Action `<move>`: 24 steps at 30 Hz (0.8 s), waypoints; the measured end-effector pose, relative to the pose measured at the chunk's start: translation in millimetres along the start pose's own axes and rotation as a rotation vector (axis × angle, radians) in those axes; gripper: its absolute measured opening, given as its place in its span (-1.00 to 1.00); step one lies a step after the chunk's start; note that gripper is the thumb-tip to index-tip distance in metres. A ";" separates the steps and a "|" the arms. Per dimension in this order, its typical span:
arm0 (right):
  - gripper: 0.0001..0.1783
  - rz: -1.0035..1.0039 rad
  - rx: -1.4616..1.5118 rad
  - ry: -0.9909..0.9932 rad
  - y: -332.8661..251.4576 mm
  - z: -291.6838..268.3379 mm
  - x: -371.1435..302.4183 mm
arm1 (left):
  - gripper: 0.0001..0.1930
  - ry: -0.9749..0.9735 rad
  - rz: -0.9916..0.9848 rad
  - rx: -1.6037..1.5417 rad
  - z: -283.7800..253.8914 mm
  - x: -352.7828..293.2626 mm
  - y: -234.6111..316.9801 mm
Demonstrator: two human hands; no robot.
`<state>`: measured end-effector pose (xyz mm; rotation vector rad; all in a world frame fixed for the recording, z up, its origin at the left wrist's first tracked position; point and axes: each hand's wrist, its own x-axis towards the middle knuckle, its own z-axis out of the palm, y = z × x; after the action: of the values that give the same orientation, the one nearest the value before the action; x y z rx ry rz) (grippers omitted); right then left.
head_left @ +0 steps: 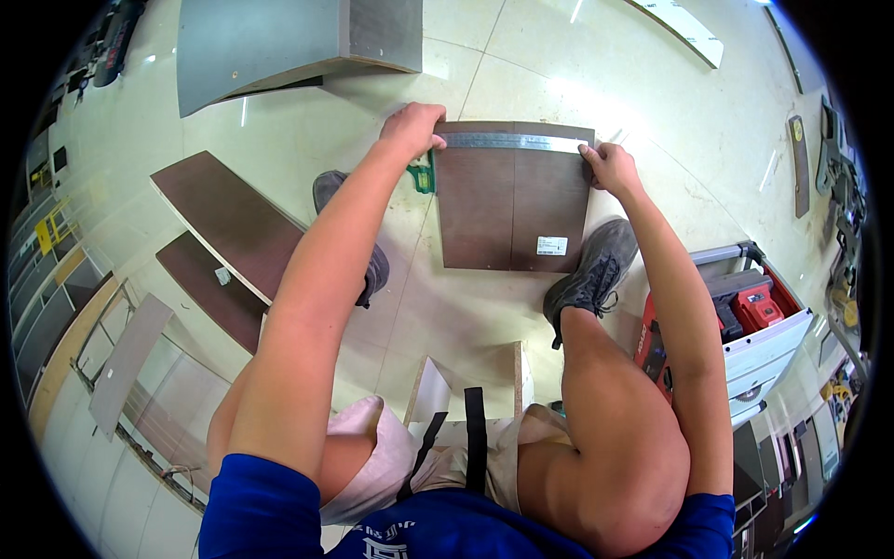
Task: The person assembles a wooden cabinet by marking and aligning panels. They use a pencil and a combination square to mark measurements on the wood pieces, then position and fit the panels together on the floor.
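Observation:
A steel ruler [521,142] lies across the upper part of a dark brown panel [475,210], close to its far edge. My left hand [414,130] is closed at the ruler's left end, its fingers over the panel's far left corner. At the other end my right hand [612,169] grips the ruler against the panel's right edge, thumb on top. The panel bears a white label [551,246] near its lower right and a thin line down its middle. Just below my left hand, beside the panel's left edge, sits a green object [424,175], its kind unclear.
A grey curved cabinet piece [270,47] stands at the far left. Brown boards [233,210] lie left of my left shoe [372,275]. My right shoe [601,265] is by the panel's lower right corner. A tool case [773,345] with red batteries [756,307] stands at right.

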<state>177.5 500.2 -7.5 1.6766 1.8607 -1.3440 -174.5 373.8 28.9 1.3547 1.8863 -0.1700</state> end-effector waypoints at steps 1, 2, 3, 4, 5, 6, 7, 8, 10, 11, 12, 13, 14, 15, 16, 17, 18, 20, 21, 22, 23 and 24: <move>-0.40 -0.001 -0.005 -0.003 0.1 -0.2 0.3 | -0.60 -0.006 -0.003 -0.001 -0.5 -0.1 0.7; -0.40 -0.002 -0.009 -0.006 -0.2 0.0 0.4 | -0.60 -0.012 -0.007 -0.002 -0.6 0.2 0.4; -0.40 0.002 0.004 -0.007 -0.1 0.2 0.2 | -0.60 -0.017 -0.011 -0.002 -0.4 0.2 0.1; -0.41 0.005 0.016 -0.008 0.1 0.5 -0.3 | -0.60 -0.012 -0.010 0.000 0.2 -0.1 0.2; -0.41 0.009 0.028 -0.007 1.0 0.6 -0.2 | -0.59 -0.006 -0.008 0.002 1.4 -0.1 0.0; -0.41 0.005 0.016 -0.015 1.9 0.7 0.7 | -0.59 -0.001 -0.006 0.004 2.5 -0.1 -0.2; -0.40 0.002 0.003 -0.024 2.7 0.6 1.9 | -0.58 0.012 0.005 -0.006 3.3 -0.5 -1.1; -0.40 -0.002 -0.009 -0.032 2.8 0.5 2.5 | -0.58 0.024 0.016 -0.016 5.1 -1.0 -3.4; -0.40 -0.009 -0.006 -0.029 3.7 0.5 3.2 | -0.57 0.046 0.031 -0.025 9.2 -1.2 -6.7; -0.40 -0.013 -0.005 -0.029 2.8 0.5 2.7 | -0.57 0.056 0.036 -0.025 11.5 -1.3 -8.5; -0.41 -0.016 -0.002 -0.021 1.9 0.6 2.0 | -0.57 0.066 0.040 -0.025 13.8 -1.6 -10.2; -0.41 -0.019 0.002 -0.013 1.1 0.9 1.1 | -0.57 0.094 0.060 -0.040 16.5 -3.4 -12.6; -0.42 -0.020 0.004 -0.004 1.3 0.8 0.6 | -0.57 0.122 0.082 -0.055 19.0 -6.0 -14.5; -0.41 -0.018 -0.007 -0.011 1.2 0.4 0.9 | -0.57 0.150 0.103 -0.071 21.2 -7.5 -16.2; -0.41 -0.017 -0.018 -0.019 0.8 -0.1 1.7 | -0.57 0.150 0.099 -0.084 23.1 -7.8 -17.5; -0.40 -0.014 -0.029 -0.026 1.2 -0.2 2.4 | -0.57 0.150 0.094 -0.098 24.4 -8.4 -17.9; -0.39 -0.010 -0.027 -0.027 1.9 -0.2 2.7 | -0.56 0.150 0.089 -0.112 25.5 -8.8 -18.4; -0.39 -0.003 -0.022 -0.029 1.8 0.0 2.7 | -0.56 0.178 0.108 -0.139 29.0 -9.5 -20.7; -0.39 0.001 -0.023 -0.034 1.0 -0.1 2.7 | -0.56 0.193 0.116 -0.153 31.5 -10.0 -22.4; -0.39 0.005 -0.025 -0.038 0.3 -0.5 2.9 | -0.56 0.224 0.127 -0.152 34.5 -11.5 -24.0; -0.39 0.012 -0.027 -0.041 0.2 -1.1 2.8 | -0.56 0.254 0.139 -0.152 37.0 -13.5 -23.2; -0.40 0.008 -0.012 -0.027 0.2 -0.4 1.8 | -0.55 0.284 0.152 -0.152 39.2 -15.3 -22.4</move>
<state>177.3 501.6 -8.7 1.6503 1.8419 -1.3434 -171.5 332.5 5.1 1.4697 1.9694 0.2504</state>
